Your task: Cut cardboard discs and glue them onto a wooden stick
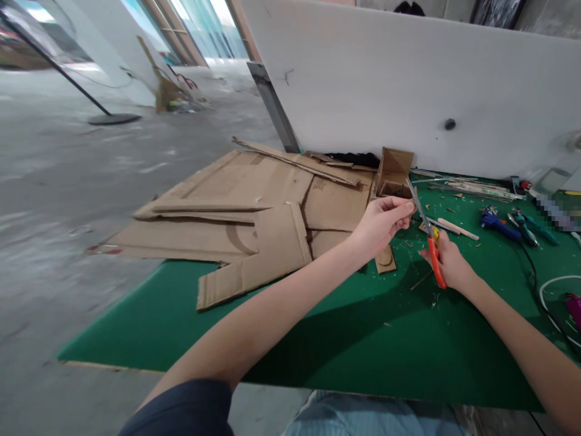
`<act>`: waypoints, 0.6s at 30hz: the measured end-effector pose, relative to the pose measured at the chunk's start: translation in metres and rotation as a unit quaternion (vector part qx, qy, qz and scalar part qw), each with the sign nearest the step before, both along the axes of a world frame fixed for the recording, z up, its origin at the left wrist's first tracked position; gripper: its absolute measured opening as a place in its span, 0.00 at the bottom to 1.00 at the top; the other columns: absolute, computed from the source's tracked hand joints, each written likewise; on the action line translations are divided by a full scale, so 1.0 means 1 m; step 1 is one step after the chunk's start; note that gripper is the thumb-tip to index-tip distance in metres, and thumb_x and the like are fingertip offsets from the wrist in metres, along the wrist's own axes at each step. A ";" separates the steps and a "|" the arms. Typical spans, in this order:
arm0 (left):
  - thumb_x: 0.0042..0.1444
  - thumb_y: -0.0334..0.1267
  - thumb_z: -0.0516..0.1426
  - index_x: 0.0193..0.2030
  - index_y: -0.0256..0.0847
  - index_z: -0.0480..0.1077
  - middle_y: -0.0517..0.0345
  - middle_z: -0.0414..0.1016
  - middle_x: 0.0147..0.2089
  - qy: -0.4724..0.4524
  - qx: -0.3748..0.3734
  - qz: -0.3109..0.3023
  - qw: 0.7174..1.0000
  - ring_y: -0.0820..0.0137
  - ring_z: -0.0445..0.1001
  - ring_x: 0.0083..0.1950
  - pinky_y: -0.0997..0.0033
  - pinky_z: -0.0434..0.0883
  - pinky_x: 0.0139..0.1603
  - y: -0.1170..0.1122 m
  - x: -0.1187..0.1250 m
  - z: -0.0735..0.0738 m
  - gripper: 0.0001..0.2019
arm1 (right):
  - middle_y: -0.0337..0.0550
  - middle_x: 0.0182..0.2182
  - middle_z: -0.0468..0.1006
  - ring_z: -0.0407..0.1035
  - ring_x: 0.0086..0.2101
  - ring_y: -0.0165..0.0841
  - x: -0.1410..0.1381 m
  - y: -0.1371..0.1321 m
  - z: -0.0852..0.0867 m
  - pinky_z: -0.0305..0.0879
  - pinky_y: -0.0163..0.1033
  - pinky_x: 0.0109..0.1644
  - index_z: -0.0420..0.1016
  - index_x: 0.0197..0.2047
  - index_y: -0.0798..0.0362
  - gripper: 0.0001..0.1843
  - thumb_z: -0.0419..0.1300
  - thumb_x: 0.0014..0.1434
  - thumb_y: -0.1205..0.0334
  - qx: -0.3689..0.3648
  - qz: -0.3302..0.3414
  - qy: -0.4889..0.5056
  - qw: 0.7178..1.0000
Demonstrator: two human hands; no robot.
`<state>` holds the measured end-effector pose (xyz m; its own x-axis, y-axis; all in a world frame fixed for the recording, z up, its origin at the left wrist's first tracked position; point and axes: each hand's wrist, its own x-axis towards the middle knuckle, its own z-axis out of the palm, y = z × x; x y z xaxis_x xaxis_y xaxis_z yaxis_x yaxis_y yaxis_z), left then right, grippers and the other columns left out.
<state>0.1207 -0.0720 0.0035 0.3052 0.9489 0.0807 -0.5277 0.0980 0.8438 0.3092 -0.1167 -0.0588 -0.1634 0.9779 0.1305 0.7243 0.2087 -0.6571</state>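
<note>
My right hand [449, 263] is closed around the orange handles of a pair of scissors [436, 261], whose metal blades point up and away. Just left of the blades, my left hand [381, 224] is closed in a pinch. Whatever its fingertips hold is too small to make out. Behind the left hand stands a small open cardboard box [396, 162] with its flap raised. Below the hands lies a small cardboard piece [385, 260] with a curved mark. Pale wooden sticks [458, 229] rest beyond the scissors.
Large cardboard sheets [218, 236] cover the left of the green table [318, 357]. A blue glue gun [499, 224], pliers [524, 229] and a cable lie at right. A white panel [408, 91] stands along the back.
</note>
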 end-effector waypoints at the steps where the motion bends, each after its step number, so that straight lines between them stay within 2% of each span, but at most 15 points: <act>1: 0.48 0.31 0.66 0.27 0.34 0.73 0.62 0.70 0.24 0.008 0.002 -0.004 1.000 0.81 0.66 0.24 0.76 0.64 0.27 0.000 0.000 -0.001 0.06 | 0.37 0.27 0.68 0.64 0.25 0.35 0.000 0.000 0.001 0.58 0.40 0.29 0.48 0.36 0.46 0.17 0.53 0.58 0.47 -0.004 0.001 0.003 1.000; 5: 0.50 0.31 0.65 0.28 0.34 0.72 0.62 0.69 0.23 0.056 0.018 -0.011 0.998 0.81 0.65 0.23 0.77 0.62 0.25 0.003 -0.004 0.000 0.06 | 0.37 0.27 0.67 0.64 0.26 0.35 0.003 0.001 0.002 0.59 0.40 0.30 0.48 0.36 0.46 0.17 0.53 0.58 0.46 -0.009 0.000 0.001 1.000; 13: 0.51 0.32 0.66 0.33 0.35 0.69 0.62 0.73 0.28 0.086 0.036 0.058 0.994 0.80 0.70 0.27 0.76 0.69 0.31 0.005 -0.008 0.014 0.09 | 0.34 0.29 0.66 0.64 0.25 0.33 0.007 0.000 0.000 0.58 0.38 0.28 0.51 0.41 0.46 0.18 0.54 0.56 0.47 -0.026 -0.012 -0.009 1.000; 18: 0.51 0.34 0.65 0.32 0.35 0.69 0.61 0.73 0.26 0.111 0.061 0.074 0.989 0.80 0.69 0.25 0.75 0.69 0.30 0.007 -0.009 0.010 0.09 | 0.36 0.29 0.67 0.64 0.25 0.34 0.006 0.000 0.002 0.58 0.39 0.30 0.50 0.40 0.46 0.17 0.55 0.56 0.49 -0.051 -0.017 -0.054 0.997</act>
